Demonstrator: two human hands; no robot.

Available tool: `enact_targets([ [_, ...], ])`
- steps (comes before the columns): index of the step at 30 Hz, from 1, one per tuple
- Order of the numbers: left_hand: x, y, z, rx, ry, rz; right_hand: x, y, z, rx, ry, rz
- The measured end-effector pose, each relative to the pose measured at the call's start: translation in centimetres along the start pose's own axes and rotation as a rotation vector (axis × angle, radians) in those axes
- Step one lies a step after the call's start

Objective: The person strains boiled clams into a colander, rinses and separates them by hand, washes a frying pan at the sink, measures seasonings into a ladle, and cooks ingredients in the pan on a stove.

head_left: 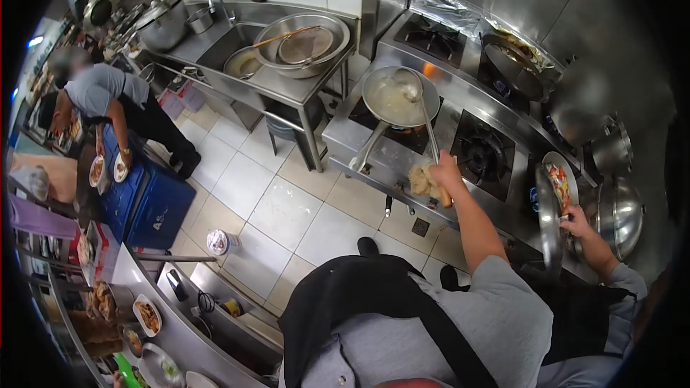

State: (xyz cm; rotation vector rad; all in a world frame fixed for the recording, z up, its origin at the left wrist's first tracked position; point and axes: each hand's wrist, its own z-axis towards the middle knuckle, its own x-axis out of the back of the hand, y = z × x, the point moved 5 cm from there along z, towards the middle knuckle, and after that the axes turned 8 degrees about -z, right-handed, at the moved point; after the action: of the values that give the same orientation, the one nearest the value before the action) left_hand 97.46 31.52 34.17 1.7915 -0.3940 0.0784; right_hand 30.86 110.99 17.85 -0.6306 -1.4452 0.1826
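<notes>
My right hand is closed around the wooden-ended handle of a long metal ladle. The ladle's bowl rests in a pan of pale, cloudy liquid on a burner, and the pan's handle points toward the stove's front edge. A crumpled beige cloth is right beside my right hand; whether my fingers touch it is unclear. My left hand is out of view.
At the right, a co-worker's hand is at a dish of colourful food. Another person bends over a blue bin at the left. A sink counter holds basins. A white tub stands on the floor.
</notes>
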Motion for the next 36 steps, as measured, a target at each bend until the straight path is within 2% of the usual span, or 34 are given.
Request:
enact_targets([
  [2, -12.7, -0.4, 0.3, -0.144, -0.419, 0.086, 0.9, -1.0, -1.1, -0.187, -0.301, 0.180],
  [3, -19.0, -0.6, 0.1, -0.219, -0.622, 0.096, 1.4, -0.6, -0.4, -0.194, -0.297, 0.189],
  [4, -25.9, 0.6, -2.8, 0.031, -0.638, -0.139, 1.0, -0.2, -0.1, -0.237, -0.428, 0.402],
  [5, -33.2, 1.8, -5.8, 0.055, -0.727, -0.241, 0.7, 0.1, -0.2, -0.280, -0.557, 0.617],
  [6, -39.0, 2.0, -7.1, 0.160, -0.754, -0.264, 1.3, 0.2, -0.3, -0.293, -0.556, 0.626],
  [8, -50.8, 3.6, -11.8, 0.227, -1.007, -0.329, 2.1, -0.4, -0.2, -0.350, -0.601, 0.797],
  [10, -60.2, 5.1, -16.9, 0.258, -1.122, -0.343, 2.2, -0.2, -0.2, -0.293, -0.605, 0.730],
  [12, -68.5, 6.1, -20.6, 0.271, -1.310, -0.340, 3.2, -0.4, -0.8, -0.245, -0.544, 0.687],
  [14, -75.7, 7.0, -24.2, 0.297, -1.313, -0.338, 3.3, 0.3, -0.9, -0.296, -0.554, 0.761],
  [17, -85.0, 8.0, -28.9, 0.265, -1.459, -0.292, 3.6, 0.4, -1.4, -0.332, -0.573, 0.826],
  [21, -94.1, 7.7, -32.5, 0.143, -1.462, -0.152, 5.2, -1.6, -2.9, -0.382, -0.587, 0.921],
  [23, -97.8, 6.8, -32.7, -0.012, -1.433, -0.073, 5.3, -2.1, -3.1, -0.415, -0.548, 0.911],
  [24, -98.8, 6.6, -33.2, -0.009, -1.445, -0.063, 5.5, -2.5, -3.2, -0.428, -0.538, 0.916],
  [26, -100.2, 6.8, -33.7, -0.305, -1.343, 0.100, 6.0, -3.5, -3.7, -0.437, -0.553, 0.972],
  [27, -100.6, 6.9, -34.0, -0.377, -1.327, 0.133, 6.5, -4.1, -4.0, -0.449, -0.546, 0.978],
  [31, -103.5, 5.3, -33.9, -0.326, -1.337, 0.181, 8.7, -7.4, -5.1, -0.410, -0.547, 1.065],
  [33, -104.0, 4.9, -34.5, -0.153, -1.327, 0.162, 8.5, -8.4, -5.2, -0.388, -0.553, 1.072],
  [36, -104.4, 4.8, -35.3, -0.061, -1.355, 0.212, 7.8, -9.3, -5.3, -0.352, -0.535, 0.998],
])
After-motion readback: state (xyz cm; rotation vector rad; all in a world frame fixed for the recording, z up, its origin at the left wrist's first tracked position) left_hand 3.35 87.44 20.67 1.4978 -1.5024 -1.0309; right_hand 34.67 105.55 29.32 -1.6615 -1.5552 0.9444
